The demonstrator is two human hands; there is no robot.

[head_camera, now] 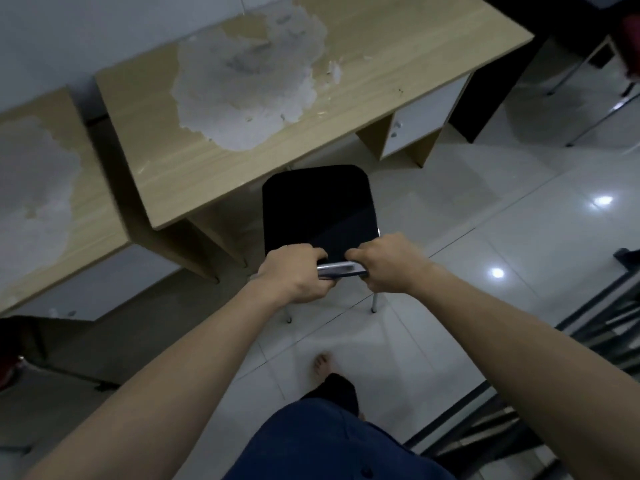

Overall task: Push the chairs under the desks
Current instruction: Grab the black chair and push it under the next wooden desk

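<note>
Black chair gripped at chrome backrest rail by left hand and right hand, fingers clamped, seat just ahead, front edge meeting tabletop.

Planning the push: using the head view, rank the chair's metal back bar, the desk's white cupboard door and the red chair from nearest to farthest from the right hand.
1. metal back bar, gripped by the right hand.
2. white cupboard door, under the desk's right end.
3. red chair, far top-right corner.
</note>
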